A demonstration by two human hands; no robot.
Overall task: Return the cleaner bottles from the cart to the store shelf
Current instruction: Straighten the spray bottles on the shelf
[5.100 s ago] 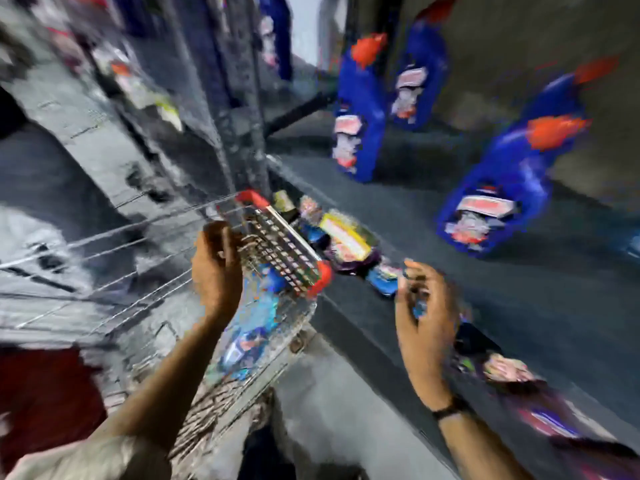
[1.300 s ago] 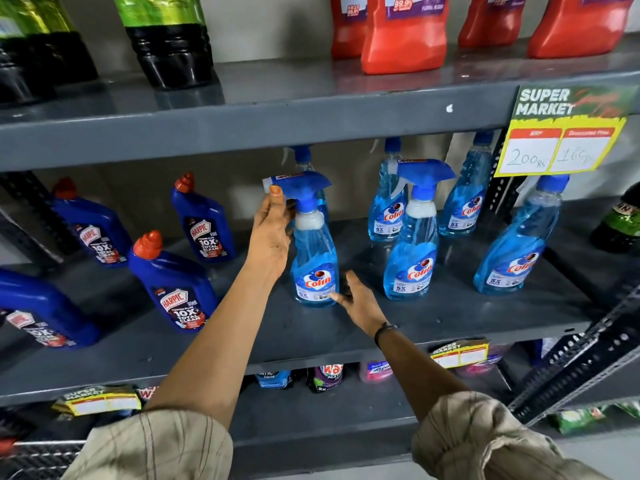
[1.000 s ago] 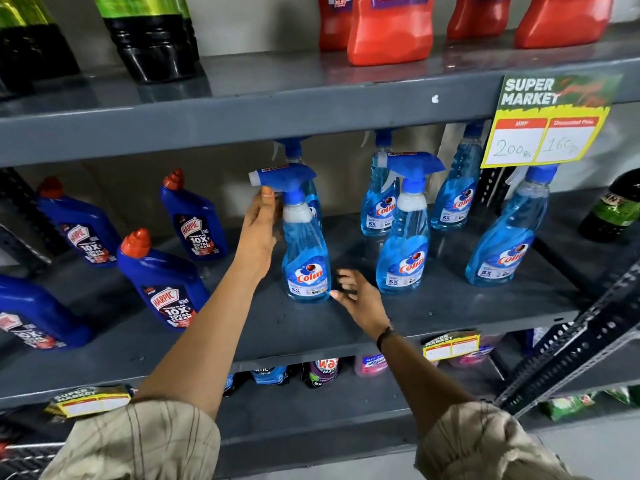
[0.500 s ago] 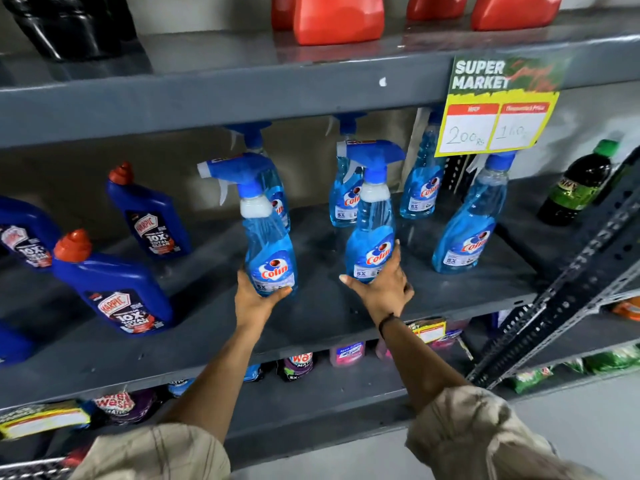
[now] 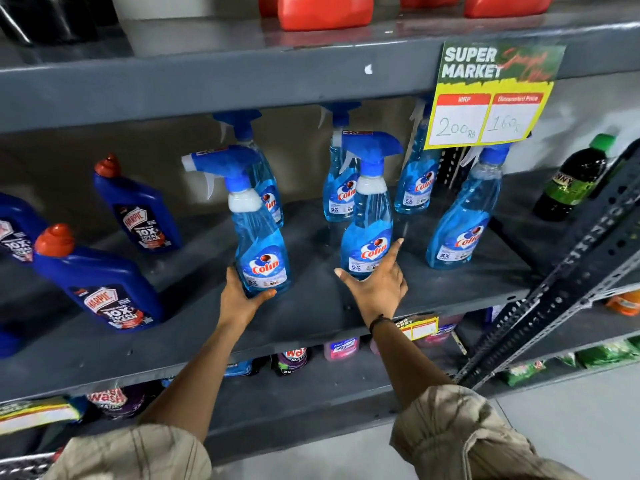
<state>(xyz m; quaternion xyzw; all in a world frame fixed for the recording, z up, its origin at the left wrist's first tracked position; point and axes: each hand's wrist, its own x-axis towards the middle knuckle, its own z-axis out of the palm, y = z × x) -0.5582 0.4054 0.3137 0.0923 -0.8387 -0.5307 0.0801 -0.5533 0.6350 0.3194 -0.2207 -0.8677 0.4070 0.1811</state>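
Several blue Colin spray bottles stand on the grey middle shelf [image 5: 311,306]. My left hand [image 5: 242,296] grips the base of the front-left spray bottle [image 5: 258,244], which stands upright with its nozzle pointing left. My right hand [image 5: 375,285] is spread against the base of the second front spray bottle [image 5: 369,230], thumb to its left and fingers on its right side. Behind them stand more Colin bottles [image 5: 341,188], and another [image 5: 462,220] tilts at the right.
Dark blue Harpic bottles [image 5: 100,282] with orange caps stand at the left. Red jugs [image 5: 325,8] sit on the upper shelf. A price sign [image 5: 485,98] hangs from the shelf edge. A green bottle [image 5: 575,178] and a slotted metal post [image 5: 568,289] are at the right.
My left hand has slid from the spray head down to the base of the front-left bottle. My right hand has moved from the shelf surface onto the second bottle's base.
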